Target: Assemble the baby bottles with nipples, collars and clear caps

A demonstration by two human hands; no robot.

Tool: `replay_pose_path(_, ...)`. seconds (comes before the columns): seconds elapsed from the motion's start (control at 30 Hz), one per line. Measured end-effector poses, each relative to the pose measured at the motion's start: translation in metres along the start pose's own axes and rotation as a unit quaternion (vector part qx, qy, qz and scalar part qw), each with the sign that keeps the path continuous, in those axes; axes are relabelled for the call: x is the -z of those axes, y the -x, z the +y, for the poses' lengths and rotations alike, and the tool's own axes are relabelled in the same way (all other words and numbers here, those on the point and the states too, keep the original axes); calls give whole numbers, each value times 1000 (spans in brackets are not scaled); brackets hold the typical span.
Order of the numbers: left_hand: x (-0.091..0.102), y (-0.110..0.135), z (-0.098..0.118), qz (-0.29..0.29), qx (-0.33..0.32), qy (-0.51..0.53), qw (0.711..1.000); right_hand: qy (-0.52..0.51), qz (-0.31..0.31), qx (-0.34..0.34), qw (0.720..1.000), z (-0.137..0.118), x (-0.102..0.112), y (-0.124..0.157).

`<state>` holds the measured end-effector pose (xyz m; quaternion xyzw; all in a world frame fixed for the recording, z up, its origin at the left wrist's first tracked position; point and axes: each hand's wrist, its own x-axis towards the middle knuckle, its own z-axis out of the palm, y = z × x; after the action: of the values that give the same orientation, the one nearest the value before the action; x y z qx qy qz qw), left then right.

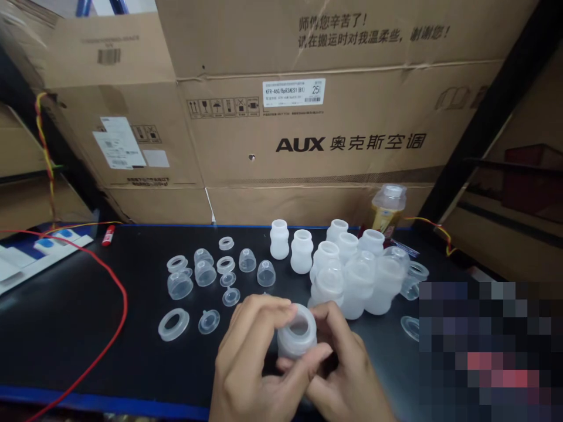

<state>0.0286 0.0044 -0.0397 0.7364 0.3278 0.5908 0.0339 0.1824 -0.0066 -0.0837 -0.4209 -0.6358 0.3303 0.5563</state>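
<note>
My left hand (248,357) and my right hand (347,369) together hold a translucent silicone bottle body (298,335) on its side, its open neck tilted up and toward me. Fingers of both hands wrap around it, hiding its lower part. Just beyond my hands stand several similar bottle bodies (352,275), crowded together upright. To the left, on the black workbench (65,351), lie several small translucent domed cups (204,273), a flat silicone ring (173,324) and a small silicone valve disc (209,322).
Large cardboard air-conditioner boxes (334,123) form a wall behind the bench. A red wire (124,305) loops across the bench's left side. A plastic drink bottle (389,209) stands at the back, and a red lighter (108,235) lies at the back left. A pixelated patch (484,351) covers the lower right.
</note>
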Motion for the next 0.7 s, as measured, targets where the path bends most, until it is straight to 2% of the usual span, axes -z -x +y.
replay_pose_path(0.23,-3,-2,7,9,13,-33,999,24,33,-2,999,6,-5,3)
replay_pose_path(0.33,-7,-4,8,26,6,-49,998,71,58,38,995,8,-5,4)
replay_pose_path(0.43,-11,-7,11,41,22,-67,997,151,106,91,979,8,-5,5)
replay_pose_path(0.53,-14,-10,14,51,43,-91,994,188,131,135,964,7,-6,6)
replay_pose_path(0.7,-10,-12,16,8,64,-84,994,229,134,179,947,2,-5,2)
